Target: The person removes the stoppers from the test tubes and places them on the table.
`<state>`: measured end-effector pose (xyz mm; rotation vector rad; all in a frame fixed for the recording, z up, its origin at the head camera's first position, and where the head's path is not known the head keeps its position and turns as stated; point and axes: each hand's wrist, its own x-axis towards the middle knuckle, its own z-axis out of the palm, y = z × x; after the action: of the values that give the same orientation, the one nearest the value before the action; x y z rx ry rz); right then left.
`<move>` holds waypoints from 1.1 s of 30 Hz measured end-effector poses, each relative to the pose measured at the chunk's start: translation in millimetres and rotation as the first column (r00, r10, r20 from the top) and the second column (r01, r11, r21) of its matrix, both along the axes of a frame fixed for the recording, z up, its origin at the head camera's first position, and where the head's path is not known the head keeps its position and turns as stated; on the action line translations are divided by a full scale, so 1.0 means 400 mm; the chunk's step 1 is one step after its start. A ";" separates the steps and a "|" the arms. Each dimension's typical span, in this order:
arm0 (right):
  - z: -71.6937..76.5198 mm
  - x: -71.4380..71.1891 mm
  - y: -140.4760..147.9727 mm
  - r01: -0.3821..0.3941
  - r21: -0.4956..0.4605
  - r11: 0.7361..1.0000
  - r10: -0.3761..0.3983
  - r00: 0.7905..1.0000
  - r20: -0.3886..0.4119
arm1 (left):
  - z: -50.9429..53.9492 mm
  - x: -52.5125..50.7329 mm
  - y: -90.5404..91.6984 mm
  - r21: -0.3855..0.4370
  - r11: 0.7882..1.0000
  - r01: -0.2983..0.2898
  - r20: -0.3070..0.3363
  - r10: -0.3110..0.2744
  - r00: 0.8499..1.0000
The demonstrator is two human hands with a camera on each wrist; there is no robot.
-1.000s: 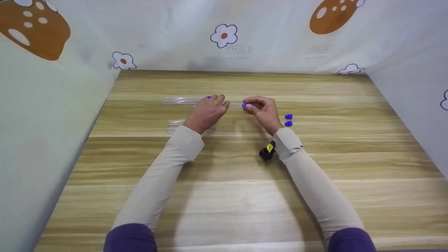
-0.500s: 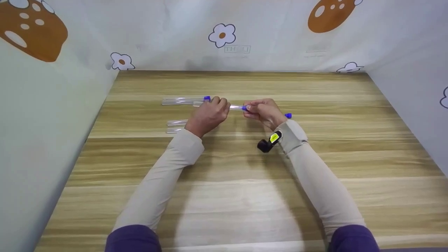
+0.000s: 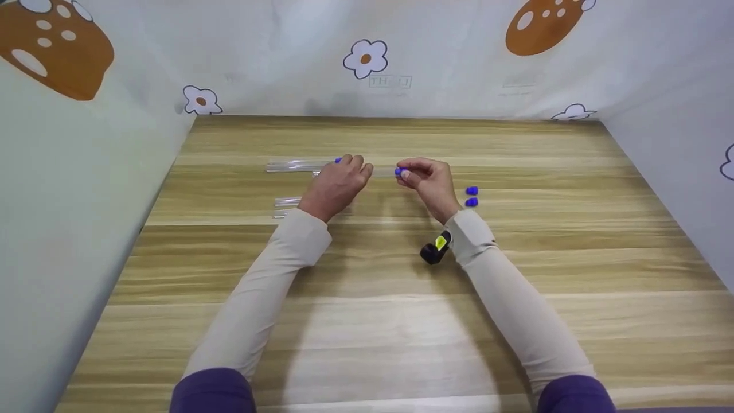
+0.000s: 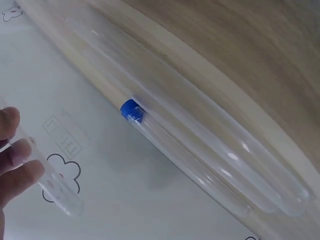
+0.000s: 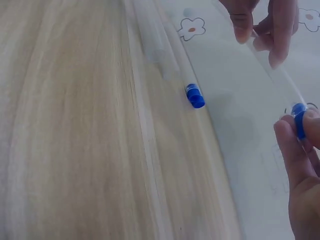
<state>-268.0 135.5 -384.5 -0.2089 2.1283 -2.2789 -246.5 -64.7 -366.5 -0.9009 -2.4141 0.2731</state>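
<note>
My left hand (image 3: 335,186) holds a clear test tube (image 4: 62,195) by its middle, above the table's far part. Thumb and fingers of my right hand (image 3: 427,183) pinch a blue cap (image 5: 299,120) at the right end of that tube; how deep it sits is hidden by the fingers. Behind the left hand lies a capped test tube (image 4: 185,160) beside other clear tubes (image 4: 220,115). Nearer, two more tubes (image 3: 287,202) lie partly covered by the left hand. To the right of the right hand are two loose blue caps (image 3: 471,190), one in front of the other.
The wooden table (image 3: 367,321) is bordered by a pale sheet (image 3: 275,69) printed with flowers, at the back and both sides. A black wrist camera (image 3: 434,250) sticks out from the right sleeve, low over the table.
The right hand rolled at the wrist half a second ago and has turned back, still pinching the cap. Both loose caps show again. The left hand has shifted very slightly left.
</note>
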 end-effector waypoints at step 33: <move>-0.003 -0.012 0.012 0.019 -0.179 0.984 -0.014 1.000 0.028 | -0.012 -0.013 -0.022 0.082 0.996 0.028 -0.194 -0.011 0.981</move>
<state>-272.6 140.2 -385.6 -0.1629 1.9191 -2.4687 -251.5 -73.4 -371.4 -0.8208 -2.2200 0.2384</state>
